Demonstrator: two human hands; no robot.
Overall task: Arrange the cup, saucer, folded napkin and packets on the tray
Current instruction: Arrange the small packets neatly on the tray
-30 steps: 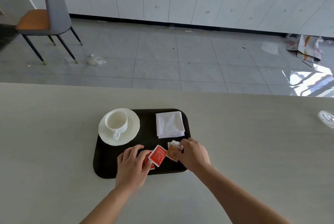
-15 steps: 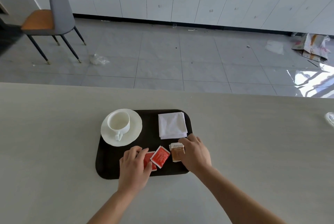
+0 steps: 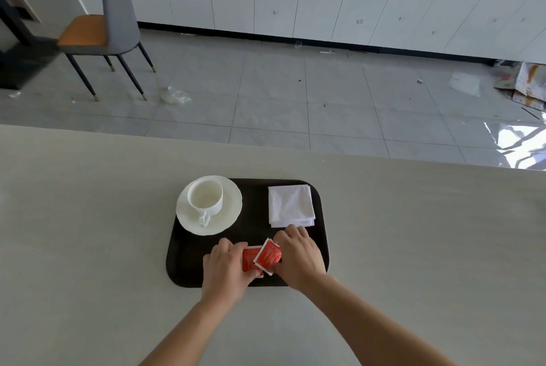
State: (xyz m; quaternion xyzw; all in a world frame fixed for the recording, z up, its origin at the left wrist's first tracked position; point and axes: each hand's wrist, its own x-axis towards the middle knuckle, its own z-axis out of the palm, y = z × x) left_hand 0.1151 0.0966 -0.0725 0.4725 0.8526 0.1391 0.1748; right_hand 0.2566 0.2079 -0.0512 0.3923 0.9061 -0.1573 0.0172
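A black tray [image 3: 189,259] lies on the pale table. At its back left a white cup [image 3: 205,197] stands on a white saucer [image 3: 229,213], handle toward me. A folded white napkin [image 3: 291,205] lies at the tray's back right. Two red packets [image 3: 266,256] overlap at the tray's front, one tilted over the other. My left hand [image 3: 226,269] presses on the left red packet. My right hand [image 3: 298,255] rests against the right edge of the tilted packet; the brown packet is hidden under it.
The table's far edge [image 3: 266,147] runs across the view, with tiled floor beyond. A grey chair with an orange seat [image 3: 103,28] stands at the far left. White cabinets line the back wall. Paper litter lies on the floor at the right.
My right hand has slid left and now covers the brown packet, pushing against the tilted red packet. The left hand stays on the other red packet.
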